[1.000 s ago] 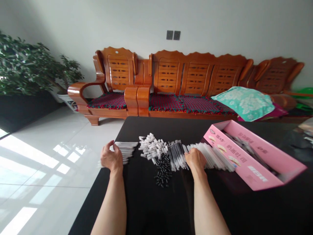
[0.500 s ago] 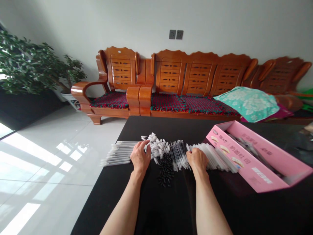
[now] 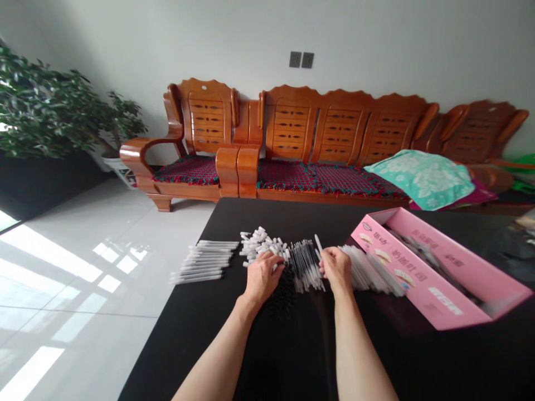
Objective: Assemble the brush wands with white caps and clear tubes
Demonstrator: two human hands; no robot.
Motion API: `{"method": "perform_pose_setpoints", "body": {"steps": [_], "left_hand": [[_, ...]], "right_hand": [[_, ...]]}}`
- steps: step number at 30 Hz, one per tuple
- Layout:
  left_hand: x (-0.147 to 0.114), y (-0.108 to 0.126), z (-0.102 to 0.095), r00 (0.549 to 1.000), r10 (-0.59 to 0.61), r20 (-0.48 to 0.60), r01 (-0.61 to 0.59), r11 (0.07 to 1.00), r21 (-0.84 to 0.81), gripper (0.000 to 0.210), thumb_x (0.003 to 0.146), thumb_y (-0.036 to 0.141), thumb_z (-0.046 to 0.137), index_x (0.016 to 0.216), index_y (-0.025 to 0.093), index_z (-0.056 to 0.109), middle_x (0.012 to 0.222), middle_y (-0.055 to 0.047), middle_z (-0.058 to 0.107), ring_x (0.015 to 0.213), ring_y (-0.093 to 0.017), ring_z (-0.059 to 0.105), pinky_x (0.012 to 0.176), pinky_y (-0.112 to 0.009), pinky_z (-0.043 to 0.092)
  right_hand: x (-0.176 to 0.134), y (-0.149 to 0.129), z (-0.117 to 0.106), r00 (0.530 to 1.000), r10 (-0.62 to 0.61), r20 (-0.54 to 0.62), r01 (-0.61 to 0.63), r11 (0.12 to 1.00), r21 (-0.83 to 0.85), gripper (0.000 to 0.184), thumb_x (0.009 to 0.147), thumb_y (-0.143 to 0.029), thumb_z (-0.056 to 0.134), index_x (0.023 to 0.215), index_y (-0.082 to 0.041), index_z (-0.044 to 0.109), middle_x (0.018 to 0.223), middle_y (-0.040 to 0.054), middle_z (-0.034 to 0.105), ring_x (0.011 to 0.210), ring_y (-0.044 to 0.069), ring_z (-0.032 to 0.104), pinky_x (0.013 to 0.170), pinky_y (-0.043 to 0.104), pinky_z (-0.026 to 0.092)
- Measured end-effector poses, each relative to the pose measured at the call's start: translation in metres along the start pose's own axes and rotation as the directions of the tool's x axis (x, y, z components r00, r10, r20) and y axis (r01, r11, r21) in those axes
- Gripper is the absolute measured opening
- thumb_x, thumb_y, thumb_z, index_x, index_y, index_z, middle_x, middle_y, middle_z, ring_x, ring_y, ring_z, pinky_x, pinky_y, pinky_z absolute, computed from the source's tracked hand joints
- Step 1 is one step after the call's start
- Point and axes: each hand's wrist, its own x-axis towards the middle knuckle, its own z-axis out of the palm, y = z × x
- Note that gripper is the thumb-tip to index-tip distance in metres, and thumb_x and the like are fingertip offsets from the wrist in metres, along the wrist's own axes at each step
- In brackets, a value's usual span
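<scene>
My right hand point(image 3: 336, 270) pinches a white pen barrel point(image 3: 318, 243), which tilts up past the fingertips. It is beside a row of translucent white pen barrels point(image 3: 370, 270). My left hand point(image 3: 263, 275) reaches over the edge of a pile of small black pen parts point(image 3: 283, 298), its fingers drawn together. A small pale bit shows at those fingertips, too small to name. Just beyond it lies a heap of white pen caps point(image 3: 259, 244). Pen refills point(image 3: 307, 264) with dark ink lie in a bundle between the hands. White pens point(image 3: 204, 262) are lined up at the left.
A pink cardboard box point(image 3: 422, 284) with things inside stands at the right of the black table point(image 3: 267, 356). Behind the table is a wooden sofa point(image 3: 238, 172) with a turquoise cloth point(image 3: 422, 178) on it. A potted plant point(image 3: 112, 128) is at the left.
My left hand has moved right, from the white pens to the black parts. My right hand has lifted a white pen barrel from the row and shifted slightly left.
</scene>
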Motion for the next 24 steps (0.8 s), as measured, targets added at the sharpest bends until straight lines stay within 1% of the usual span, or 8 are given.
{"method": "perform_pose_setpoints", "body": {"steps": [2,4,7,9,12,16,19,24], "left_hand": [[0.0,-0.004,-0.001,1.0,-0.026,-0.016,0.026,1.0,-0.007,0.015,0.088,0.026,0.061,0.096,0.025,0.073,0.094,-0.004,0.07,0.093,-0.018,0.063,0.077,-0.027,0.047],[-0.001,-0.006,-0.003,0.998,-0.043,-0.042,0.042,0.999,-0.024,0.015,0.089,0.025,0.06,0.096,0.024,0.073,0.093,-0.004,0.07,0.089,-0.017,0.063,0.076,-0.025,0.047],[-0.001,-0.007,-0.004,0.996,-0.047,-0.074,0.043,0.998,-0.049,0.016,0.09,0.026,0.059,0.095,0.024,0.074,0.092,-0.004,0.07,0.085,-0.016,0.063,0.075,-0.025,0.046],[-0.001,-0.006,-0.004,0.995,-0.051,-0.083,0.046,0.997,-0.062,0.016,0.09,0.025,0.058,0.094,0.023,0.074,0.091,-0.004,0.07,0.082,-0.016,0.063,0.075,-0.025,0.046],[0.0,-0.005,-0.004,0.995,-0.06,-0.084,0.052,0.995,-0.086,0.017,0.09,0.025,0.058,0.093,0.023,0.074,0.088,-0.004,0.07,0.078,-0.015,0.062,0.074,-0.025,0.046],[0.001,-0.003,-0.003,0.995,-0.059,-0.077,0.048,0.988,-0.145,0.018,0.089,0.025,0.058,0.092,0.021,0.075,0.084,-0.003,0.068,0.067,-0.013,0.058,0.067,-0.024,0.044],[0.001,-0.002,-0.001,0.997,-0.058,-0.059,0.046,0.98,-0.193,0.017,0.089,0.024,0.059,0.091,0.02,0.075,0.079,-0.002,0.067,0.062,-0.011,0.056,0.064,-0.023,0.042],[0.002,-0.003,0.001,0.997,-0.071,-0.04,0.058,0.965,-0.256,0.018,0.088,0.025,0.059,0.091,0.019,0.075,0.08,-0.003,0.067,0.062,-0.011,0.056,0.063,-0.023,0.041]], "right_hand": [[0.0,-0.002,-0.001,0.997,-0.075,-0.026,0.07,0.984,-0.165,0.019,0.075,-0.031,0.053,0.076,-0.018,0.067,0.06,0.0039,0.067,0.058,0.019,0.064,0.052,0.025,0.043],[-0.003,-0.006,-0.001,0.99,-0.138,-0.009,0.127,0.934,-0.334,0.019,0.078,-0.03,0.052,0.071,-0.019,0.067,0.068,0.0062,0.07,0.07,0.021,0.065,0.058,0.026,0.042],[-0.008,-0.011,0.003,0.988,-0.136,0.075,0.155,0.837,-0.524,0.025,0.081,-0.04,0.055,0.07,-0.02,0.066,0.075,0.0085,0.071,0.077,0.023,0.066,0.06,0.028,0.039],[-0.011,-0.013,0.007,0.986,-0.121,0.111,0.164,0.78,-0.604,0.027,0.081,-0.045,0.059,0.074,-0.02,0.067,0.079,0.0096,0.072,0.078,0.024,0.067,0.06,0.029,0.039],[-0.013,-0.012,0.012,0.986,-0.116,0.123,0.168,0.75,-0.64,0.022,0.081,-0.041,0.061,0.078,-0.02,0.068,0.083,0.0101,0.073,0.081,0.024,0.068,0.062,0.029,0.039],[-0.012,-0.012,0.014,0.99,-0.087,0.109,0.137,0.762,-0.633,0.02,0.082,-0.037,0.059,0.079,-0.02,0.07,0.083,0.0102,0.073,0.082,0.025,0.069,0.062,0.03,0.039],[-0.013,-0.013,0.014,0.991,-0.091,0.094,0.13,0.765,-0.63,0.019,0.083,-0.033,0.056,0.081,-0.02,0.071,0.083,0.0099,0.073,0.083,0.024,0.069,0.061,0.029,0.038],[-0.013,-0.013,0.014,0.99,-0.093,0.109,0.141,0.753,-0.642,0.024,0.082,-0.04,0.058,0.08,-0.02,0.071,0.085,0.0116,0.074,0.082,0.025,0.068,0.061,0.029,0.038]]}}
